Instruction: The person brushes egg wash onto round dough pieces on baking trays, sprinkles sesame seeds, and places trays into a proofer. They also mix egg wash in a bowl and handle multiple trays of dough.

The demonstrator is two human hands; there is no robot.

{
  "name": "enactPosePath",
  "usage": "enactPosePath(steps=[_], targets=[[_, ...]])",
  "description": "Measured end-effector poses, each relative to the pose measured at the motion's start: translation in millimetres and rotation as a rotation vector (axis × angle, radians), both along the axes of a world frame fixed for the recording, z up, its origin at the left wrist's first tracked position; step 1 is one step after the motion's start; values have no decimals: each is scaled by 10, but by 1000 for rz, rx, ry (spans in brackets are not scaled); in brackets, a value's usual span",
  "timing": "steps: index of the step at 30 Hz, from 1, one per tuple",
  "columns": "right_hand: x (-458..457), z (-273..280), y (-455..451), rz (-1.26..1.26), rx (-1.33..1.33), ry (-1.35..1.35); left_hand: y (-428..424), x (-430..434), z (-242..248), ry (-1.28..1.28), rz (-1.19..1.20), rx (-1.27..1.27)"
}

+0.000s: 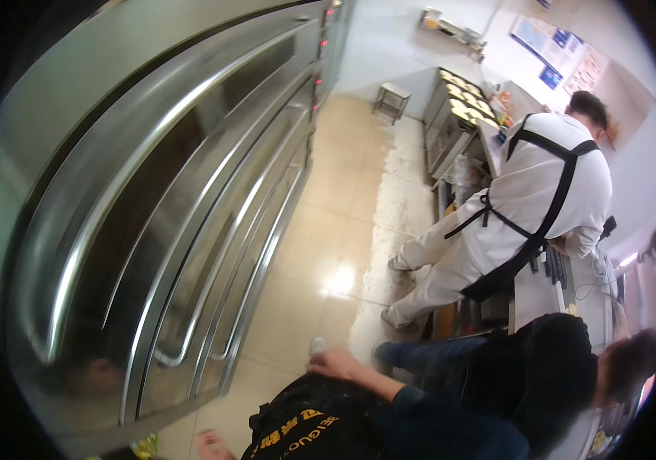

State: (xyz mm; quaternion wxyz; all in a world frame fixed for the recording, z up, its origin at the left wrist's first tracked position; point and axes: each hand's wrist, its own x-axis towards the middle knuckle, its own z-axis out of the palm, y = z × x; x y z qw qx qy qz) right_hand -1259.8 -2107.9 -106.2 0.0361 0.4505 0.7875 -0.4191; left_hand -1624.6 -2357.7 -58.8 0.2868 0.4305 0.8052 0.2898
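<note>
My right hand [336, 366] is at the lower middle, at the end of a dark blue sleeve. Its fingers look bent, beside the upper edge of my black apron [328, 411], which bears yellow writing. Nothing is visible in that hand, though its palm is hidden. Near the bottom edge, left of the apron, my left hand [212, 444] shows in part; it is blurred and its grip is unclear. To the left stands a large stainless-steel deck oven [172, 190] with long bar handles and dark door windows; neither hand touches it.
A person in white [558, 172] with black apron straps leans over a counter [584, 276] at the right. Close by, a person in dark clothes [529, 368] bends toward it. Behind are trays of pale round pieces [466, 98] and a small stool [392, 99]. Tiled floor [328, 218] lies between.
</note>
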Motion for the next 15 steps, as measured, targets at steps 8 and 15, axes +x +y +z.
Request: enactPosePath(steps=[8, 15], targets=[[1074, -380, 1350, -21, -205, -144, 2472, 929, -372, -178, -526, -519], [1329, -32, 3251, -228, -124, -95, 4396, 1636, 241, -117, -521, -207]])
